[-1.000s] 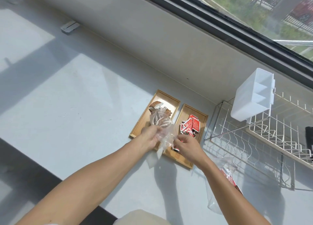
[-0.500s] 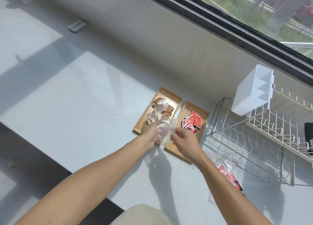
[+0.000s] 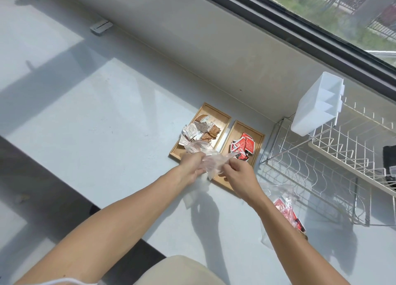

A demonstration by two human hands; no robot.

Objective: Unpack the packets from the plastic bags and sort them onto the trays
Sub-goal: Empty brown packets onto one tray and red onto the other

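Two wooden trays lie side by side near the wall. The left tray (image 3: 222, 114) holds several brown and white packets (image 3: 198, 130). The right tray (image 3: 258, 135) holds several red packets (image 3: 244, 146). Both hands hold a crumpled clear plastic bag (image 3: 211, 161) over the trays' near ends. My left hand (image 3: 191, 166) grips its left side, and my right hand (image 3: 237, 173) pinches its right side. The bag looks emptied. Another clear bag with red packets (image 3: 287, 211) lies on the counter beside my right forearm.
A wire dish rack (image 3: 321, 164) stands right of the trays, with a white plastic divided holder (image 3: 317, 106) hung on its corner. A low wall and window run behind. A small grey object (image 3: 101, 26) lies at the far left. The counter's dark edge runs at the lower left.
The brown and white packets that were inside the bag now lie on the left tray. The bag has collapsed between my hands and dropped lower.
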